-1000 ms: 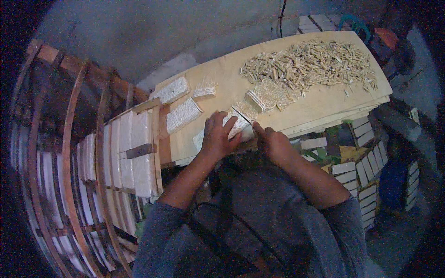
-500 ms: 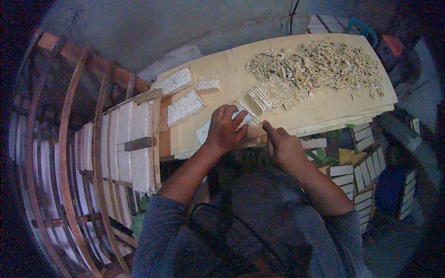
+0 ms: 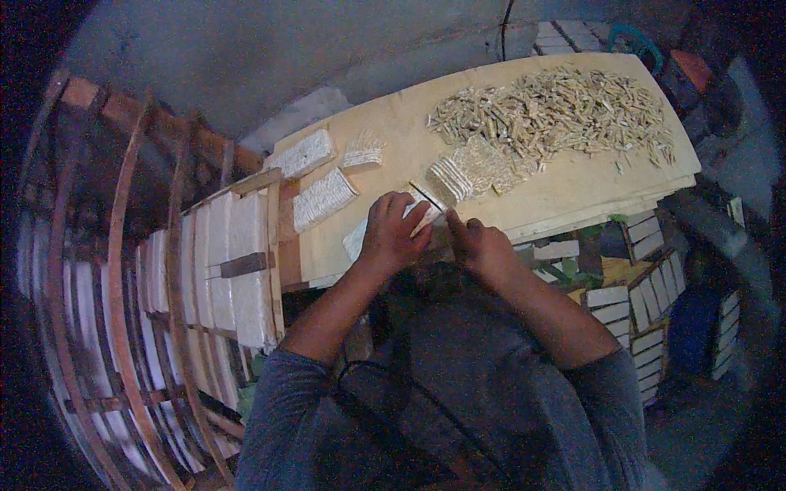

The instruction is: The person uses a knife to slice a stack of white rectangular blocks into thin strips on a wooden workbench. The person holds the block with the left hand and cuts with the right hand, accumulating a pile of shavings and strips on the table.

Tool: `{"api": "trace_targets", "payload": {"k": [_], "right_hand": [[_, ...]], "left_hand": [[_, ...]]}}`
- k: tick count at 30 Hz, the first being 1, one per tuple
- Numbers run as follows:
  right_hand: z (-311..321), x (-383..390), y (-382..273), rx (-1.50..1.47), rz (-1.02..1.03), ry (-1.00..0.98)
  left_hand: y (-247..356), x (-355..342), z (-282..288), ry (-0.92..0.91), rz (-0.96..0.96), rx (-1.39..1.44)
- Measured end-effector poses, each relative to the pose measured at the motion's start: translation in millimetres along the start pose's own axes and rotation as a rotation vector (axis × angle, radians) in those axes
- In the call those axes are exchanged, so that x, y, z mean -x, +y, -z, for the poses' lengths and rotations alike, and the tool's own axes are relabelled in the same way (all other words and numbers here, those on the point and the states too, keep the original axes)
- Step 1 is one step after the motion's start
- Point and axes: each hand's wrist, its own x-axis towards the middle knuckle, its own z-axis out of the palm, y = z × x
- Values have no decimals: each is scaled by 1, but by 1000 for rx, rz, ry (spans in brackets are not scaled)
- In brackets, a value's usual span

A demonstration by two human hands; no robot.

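Note:
On the pale plywood board, my left hand point(image 3: 395, 233) grips a white block point(image 3: 356, 236) with curled fingers. My right hand point(image 3: 481, 244) is closed round a knife point(image 3: 426, 196), its dark blade lying diagonally at the block's end, beside my left fingertips. Just beyond sit cut, striped pale slices point(image 3: 446, 176) with crumbly bits. Two white textured blocks point(image 3: 326, 199) and a smaller piece point(image 3: 363, 155) rest to the left. A wide heap of short pale pieces point(image 3: 557, 110) covers the board's right part.
The plywood board point(image 3: 385, 106) backs onto a grey wall point(image 3: 246, 57). A wooden rack point(image 3: 131, 188) of long white slabs point(image 3: 225, 286) stands at left. Trays of white bars point(image 3: 655, 286), a blue object point(image 3: 688, 335) and a teal chair point(image 3: 639, 41) are at right.
The view shifted slightly and back, moving the whole scene with it. My hands stay at the white block with the knife, changing little in position.

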Motion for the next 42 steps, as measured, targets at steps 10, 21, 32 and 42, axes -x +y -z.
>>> {"api": "trace_targets", "payload": {"k": [10,21,32,42], "right_hand": [[21,20,-2,-147,-40,118],[19,24,-18,22,-56,-23],[12,13,-1,-103,-43,112],[15,31,-19,48,-24,41]], "left_hand": [[8,-5,13,-27,21,35],[6,3,7,1,-1,25],[2,1,12,-57,47,87],[6,3,11,-11,12,30]]}}
